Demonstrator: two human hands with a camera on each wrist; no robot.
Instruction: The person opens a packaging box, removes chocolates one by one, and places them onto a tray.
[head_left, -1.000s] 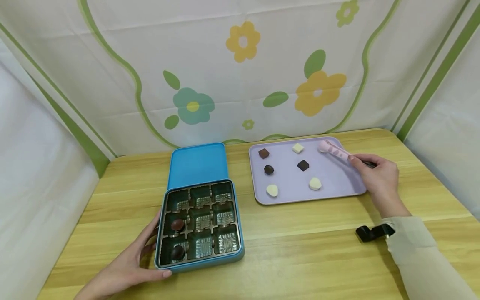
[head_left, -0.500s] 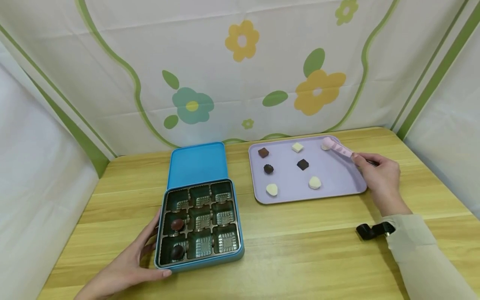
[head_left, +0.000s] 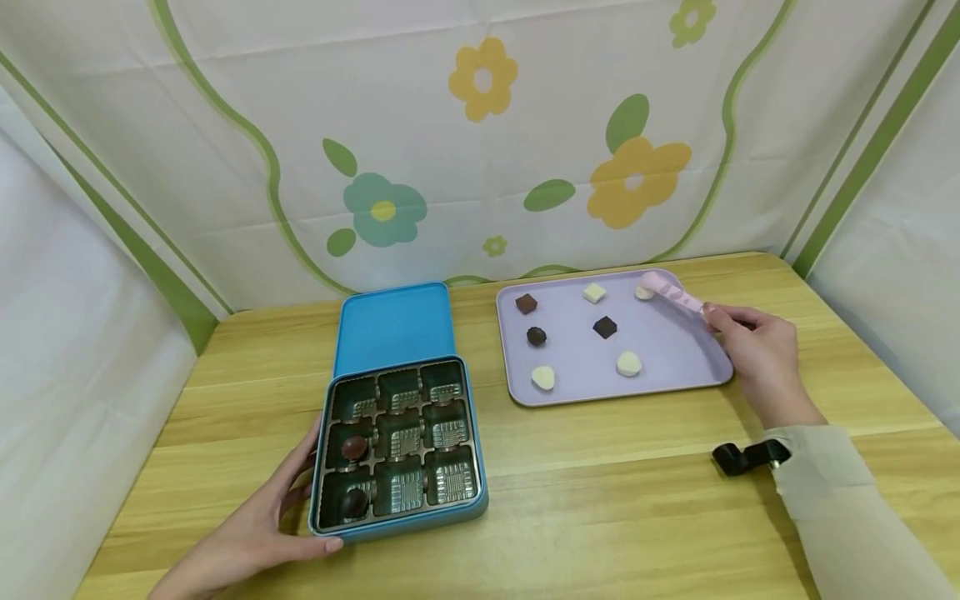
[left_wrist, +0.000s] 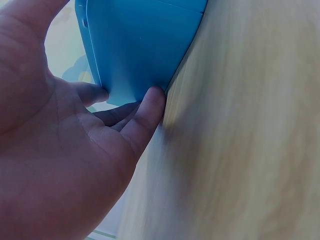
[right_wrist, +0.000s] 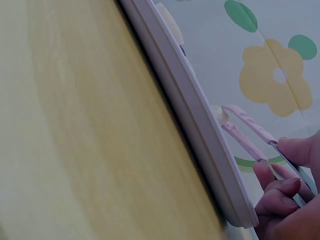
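Note:
My right hand (head_left: 763, 354) holds pink-tipped tongs (head_left: 675, 293) over the tray's far right. Their tips are at a small white chocolate (head_left: 642, 292); in the right wrist view the tips (right_wrist: 247, 122) stand apart with the white piece (right_wrist: 220, 115) at their ends. Whether they grip it I cannot tell. My left hand (head_left: 251, 525) holds the near left corner of a blue tin (head_left: 420, 527), thumb at the front, fingers along the left side. The tin's divided insert has two dark round chocolates (head_left: 354, 448) in its left column.
A lilac tray (head_left: 675, 358) carries several more chocolates, white, brown and dark (head_left: 604, 327). The blue lid (head_left: 393, 329) lies behind the tin. A flowered cloth (head_left: 487, 167) hangs along the table's back edge. A black strap end (head_left: 750, 457) juts from the right sleeve.
The tong tips shift slightly right, then back left around the white chocolate, which shows more beside them now. My left hand and the tin stay where they were.

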